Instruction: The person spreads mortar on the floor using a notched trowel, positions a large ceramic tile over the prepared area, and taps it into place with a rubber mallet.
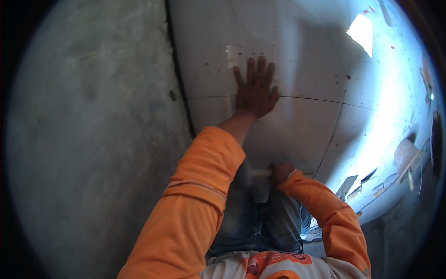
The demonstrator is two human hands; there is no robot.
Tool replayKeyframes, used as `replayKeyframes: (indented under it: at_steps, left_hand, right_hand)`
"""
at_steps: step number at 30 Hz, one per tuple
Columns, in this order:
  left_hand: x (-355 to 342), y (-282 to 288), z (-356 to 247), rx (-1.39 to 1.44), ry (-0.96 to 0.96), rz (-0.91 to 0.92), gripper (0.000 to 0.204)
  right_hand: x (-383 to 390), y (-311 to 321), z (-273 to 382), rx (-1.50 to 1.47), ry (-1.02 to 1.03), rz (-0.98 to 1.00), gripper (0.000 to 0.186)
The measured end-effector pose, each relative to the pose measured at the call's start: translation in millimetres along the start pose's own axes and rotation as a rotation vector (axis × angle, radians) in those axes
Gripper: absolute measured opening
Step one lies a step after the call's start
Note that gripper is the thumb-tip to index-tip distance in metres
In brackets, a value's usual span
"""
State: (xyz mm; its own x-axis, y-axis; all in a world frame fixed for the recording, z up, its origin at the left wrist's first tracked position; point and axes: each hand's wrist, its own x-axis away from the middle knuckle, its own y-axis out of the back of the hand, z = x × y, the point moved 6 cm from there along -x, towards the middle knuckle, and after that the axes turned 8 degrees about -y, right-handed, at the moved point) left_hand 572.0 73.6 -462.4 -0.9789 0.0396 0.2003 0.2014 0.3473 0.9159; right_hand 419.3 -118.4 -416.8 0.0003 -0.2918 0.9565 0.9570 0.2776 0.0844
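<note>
My left hand [255, 95] lies flat with spread fingers on a glossy pale floor tile [209, 56], just over a thin dark joint between tiles. Closer to my knees, my right hand [281, 173] is closed round the pale handle of a mallet [261, 172]. The handle shows on both sides of the fist. Its head end, to the left, is blurred and dim against my legs, so its shape is hard to make out.
A rough grey concrete surface [93, 116] borders the tiles on the left, with a dark gap between. At the right, a pale rounded container [405, 154] stands near dark flat offcuts [346, 187]. Small specks of debris dot the tiles, and bright light glares there.
</note>
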Motion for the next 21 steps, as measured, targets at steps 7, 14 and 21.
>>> replayKeyframes:
  at_steps: [7,14,21]
  left_hand:
    - [3,-5,6,-0.075,0.000,-0.051,0.070]
    - [3,-4,-1,-0.124,-0.027,-0.110,0.069]
    - [3,0,-3,-0.158,-0.038,-0.141,0.070]
  right_hand:
    - [-3,-5,-2,-0.144,-0.181,0.150,0.031]
    - [12,0,-4,-0.217,-0.006,-0.001,0.032]
    - [14,9,-7,-0.192,-0.002,-0.024,0.033]
